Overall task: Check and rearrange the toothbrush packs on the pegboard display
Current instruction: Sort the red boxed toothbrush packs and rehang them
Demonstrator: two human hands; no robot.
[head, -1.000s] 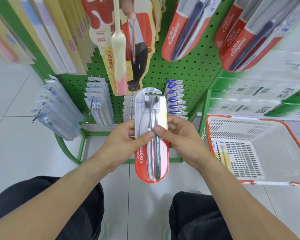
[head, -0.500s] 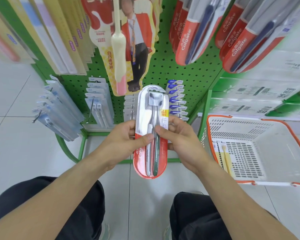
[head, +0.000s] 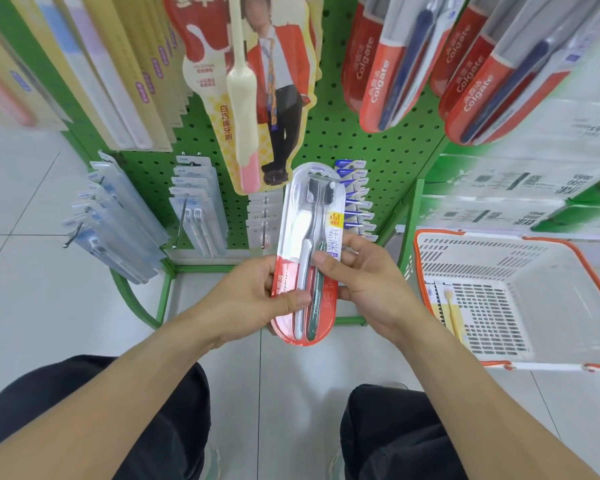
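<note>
Both hands hold one toothbrush pack (head: 307, 251) in front of the green pegboard (head: 329, 140), above the white tiled floor (head: 32, 306). The pack is a long oval blister of clear, glossy plastic on a card, white at the top and red at the rounded bottom. Inside lie two brushes side by side, one with a pale grey handle and one with a dark green handle, with dark bristles at the top end. The pack stands almost upright, a little tilted.

The left hand (head: 253, 296) grips the left edge of the pack, with the thumb pressed on the front over the red part. The right hand (head: 364, 275) grips the right edge, with the thumb on the clear front near the green handle and the fingers curled behind.

On the metal pegboard with small round holes hang more packs: red glossy ones (head: 381, 71) at the upper right, flat clear ones (head: 118, 220) at the lower left on thin wire hooks. To the right stands a white plastic basket (head: 568, 265) with an orange rim and slotted walls; a yellow brush pack (head: 449, 306) lies inside it.
</note>
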